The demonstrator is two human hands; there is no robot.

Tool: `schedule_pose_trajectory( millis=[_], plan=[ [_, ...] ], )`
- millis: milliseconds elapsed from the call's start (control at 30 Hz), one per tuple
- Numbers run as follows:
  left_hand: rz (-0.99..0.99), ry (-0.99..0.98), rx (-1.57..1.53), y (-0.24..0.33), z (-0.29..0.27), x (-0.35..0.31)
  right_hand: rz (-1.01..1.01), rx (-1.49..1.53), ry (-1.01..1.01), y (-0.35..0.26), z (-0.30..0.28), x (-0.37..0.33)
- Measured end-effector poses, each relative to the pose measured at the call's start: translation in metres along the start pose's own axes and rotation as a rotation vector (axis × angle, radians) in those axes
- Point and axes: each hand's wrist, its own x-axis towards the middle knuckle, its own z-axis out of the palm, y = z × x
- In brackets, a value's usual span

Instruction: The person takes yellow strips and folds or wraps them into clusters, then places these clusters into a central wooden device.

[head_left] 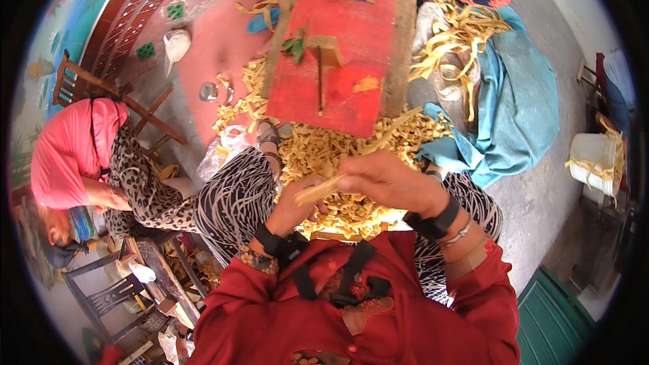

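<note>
My left hand (295,204) and my right hand (393,181) meet over my lap, both closed on a flat pale-yellow strip (319,191). The strip slants between them, its left end lying over my left hand and its right end hidden by my right fingers. Right under the hands spreads a heap of short yellow cut pieces (341,152). A longer yellow strip (395,128) rests on top of the heap. Beyond it stands a red board (358,20), bearing a wooden block (330,54), a thin dark upright blade or rod (320,88) and green leaves (295,46).
Long yellow strips (466,37) lie bundled at the right, beside a blue cloth (520,94). At left, a person in pink (78,149) bends over near wooden chairs (115,91). A glass jar (208,92) stands on the floor; a white bucket (595,155) is far right.
</note>
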Motion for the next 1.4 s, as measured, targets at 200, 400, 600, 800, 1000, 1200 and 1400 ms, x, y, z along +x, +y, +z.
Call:
schedule_pose_trajectory(
  millis=[200,400,600,800,1000,1200,1400],
  plan=[
    [-0.079,-0.234,-0.605,-0.007,0.03,0.013,-0.229,0.17,-0.111,0.004,0.049,-0.008],
    [-0.222,-0.439,-0.991,-0.012,0.009,0.039,0.09,0.436,-0.349,0.003,0.054,-0.02],
    [0.062,-0.117,-0.374,0.018,0.027,0.005,-0.038,0.041,0.404,0.012,0.038,-0.015],
    [0.386,0.014,0.297,0.059,0.026,-0.02,0.005,0.094,0.492,0.018,0.034,-0.008],
    [0.971,0.43,0.84,0.074,0.033,-0.022,-0.02,0.168,0.329,0.009,0.02,-0.002],
    [1.106,0.471,0.962,0.078,0.035,-0.017,-0.065,0.05,0.239,0.008,0.008,-0.006],
    [0.616,0.138,0.078,0.081,0.039,-0.019,-0.17,-0.027,0.346,0.003,0.002,-0.014]
  ],
)
